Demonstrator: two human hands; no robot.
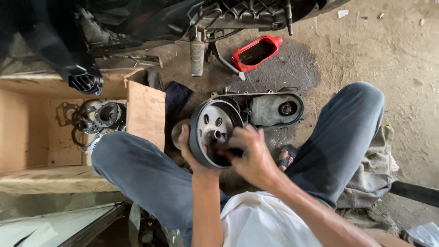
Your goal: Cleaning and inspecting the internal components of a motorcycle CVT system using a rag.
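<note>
I hold the round metal clutch drum (pixel 211 132) upright between my knees, above the dirt floor (pixel 388 55). My left hand (pixel 190 153) wraps its lower rim from behind, fingers closed on the edge. My right hand (pixel 249 153) reaches into the open face, fingertips pinched at the centre hub. Keep the drum braced and work the hub squarely. What the fingertips grip is hidden. The engine cover (pixel 270 109) lies just beyond; the cardboard box (pixel 32 128) parts are unclear.
</note>
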